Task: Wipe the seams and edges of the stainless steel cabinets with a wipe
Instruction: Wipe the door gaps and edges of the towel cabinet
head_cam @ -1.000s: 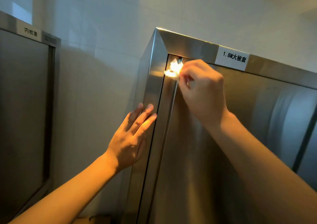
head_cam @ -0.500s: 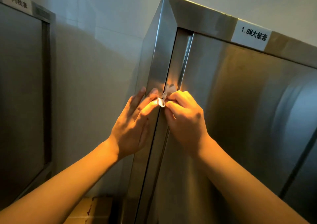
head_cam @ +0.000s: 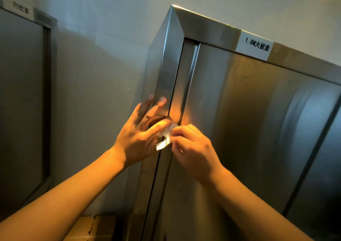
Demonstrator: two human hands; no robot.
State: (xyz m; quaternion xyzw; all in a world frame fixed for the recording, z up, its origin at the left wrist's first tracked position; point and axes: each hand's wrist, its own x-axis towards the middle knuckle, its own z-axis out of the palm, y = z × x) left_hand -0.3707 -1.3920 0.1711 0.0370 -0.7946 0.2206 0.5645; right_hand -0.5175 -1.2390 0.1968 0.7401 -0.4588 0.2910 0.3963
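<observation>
At the far left a second steel cabinet [head_cam: 20,93] is seen, cut off by the frame edge, with a white label [head_cam: 20,8] whose characters are too blurred to be read. A pale tiled wall [head_cam: 96,59] fills the gap between the 2 cabinets, and a brown cardboard box [head_cam: 88,227] is partly shown low in that gap. The left hand [head_cam: 140,130] is laid against the corner post of the stainless steel cabinet [head_cam: 249,130], its upper fingers straight on the metal, while its thumb and forefinger pinch the left end of the wipe [head_cam: 165,139]. The small white wipe is held at the vertical seam [head_cam: 174,85] beside the door edge, and part of it is hidden behind both hands. The right hand [head_cam: 193,150] is curled, its fingertips pinching the wipe's right end. Further right, a white label marked "1.8M" [head_cam: 255,45] is stuck on the top rail.
</observation>
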